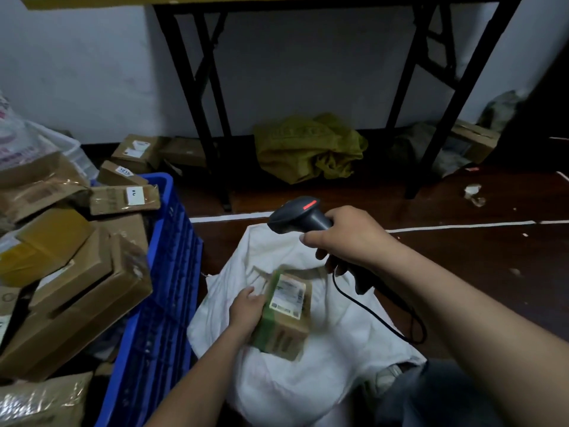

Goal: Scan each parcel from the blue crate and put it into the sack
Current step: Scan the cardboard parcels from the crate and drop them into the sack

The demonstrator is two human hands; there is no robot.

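Head view: nearest lies the white sack [308,380], crumpled on the dark floor. The left hand [246,312] grips a small parcel [284,315] by its left side, just above the sack's cloth. The parcel is a brown cardboard box with a green band along its left edge, a white shipping label on its top face and dark printed bars on its near end. It is blurred, so the label's print cannot be read. Above and to the right, the right hand [351,238] is wrapped round the handle of a black barcode scanner [295,215]. A red light glows on the scanner's head, and its cable [369,312] loops down over the sack. To the left the blue crate [166,272] holds a heap of cardboard boxes [77,288]. Farther off, a yellow-green bag [308,149] lies between the black table legs [212,118].
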